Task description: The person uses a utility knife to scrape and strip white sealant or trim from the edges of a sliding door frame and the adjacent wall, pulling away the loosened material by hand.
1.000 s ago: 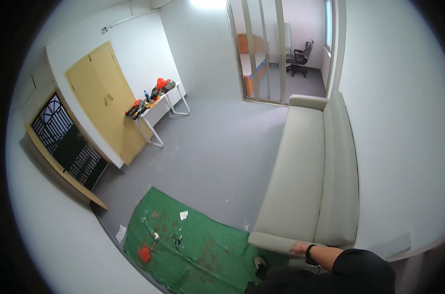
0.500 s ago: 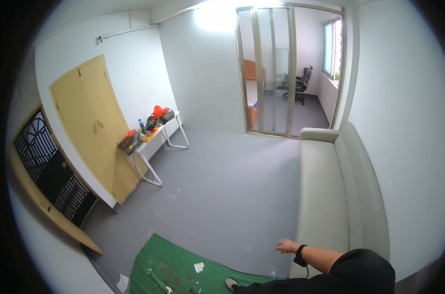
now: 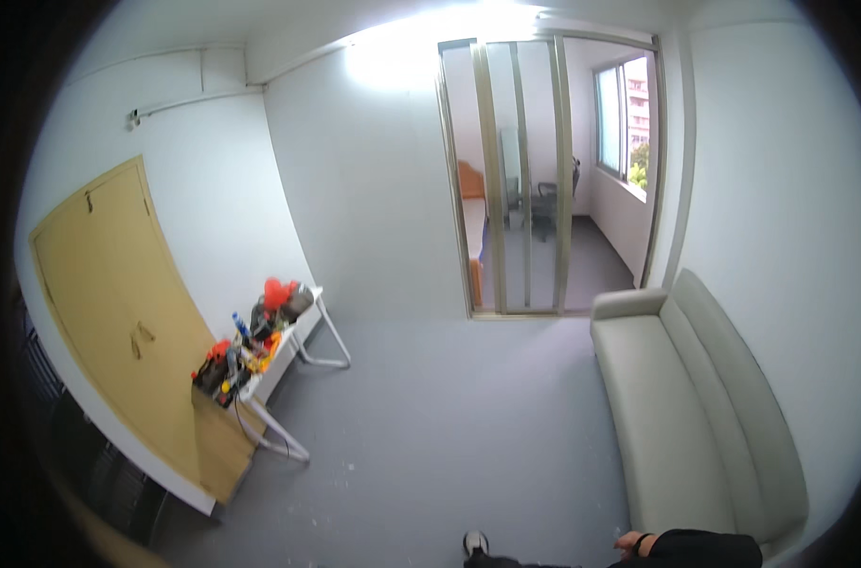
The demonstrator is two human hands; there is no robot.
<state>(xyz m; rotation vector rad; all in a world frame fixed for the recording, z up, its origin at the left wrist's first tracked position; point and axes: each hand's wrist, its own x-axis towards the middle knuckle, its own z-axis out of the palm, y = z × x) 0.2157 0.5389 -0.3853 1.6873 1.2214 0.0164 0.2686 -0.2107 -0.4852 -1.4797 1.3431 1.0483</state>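
My right hand (image 3: 627,542) hangs at the lower edge beside the front of the grey-green sofa (image 3: 672,417), a dark band on its wrist and a black sleeve above. Its fingers are small in view, loosely bent, and nothing shows in them. My left hand is out of the picture. One shoe (image 3: 476,542) of mine shows on the grey floor (image 3: 430,435) at the bottom.
At the left stands a narrow white table (image 3: 288,352) crowded with tools, a blue-capped bottle (image 3: 241,326) and red items, near a yellow double-door cabinet (image 3: 127,312). Ahead, a glazed sliding door frame (image 3: 562,180) leads to a room with a bed and an office chair (image 3: 544,208).
I have moved forward: the table and sofa come nearer and the green sheet has left the view. My right arm has dropped lower; my view has tilted up.
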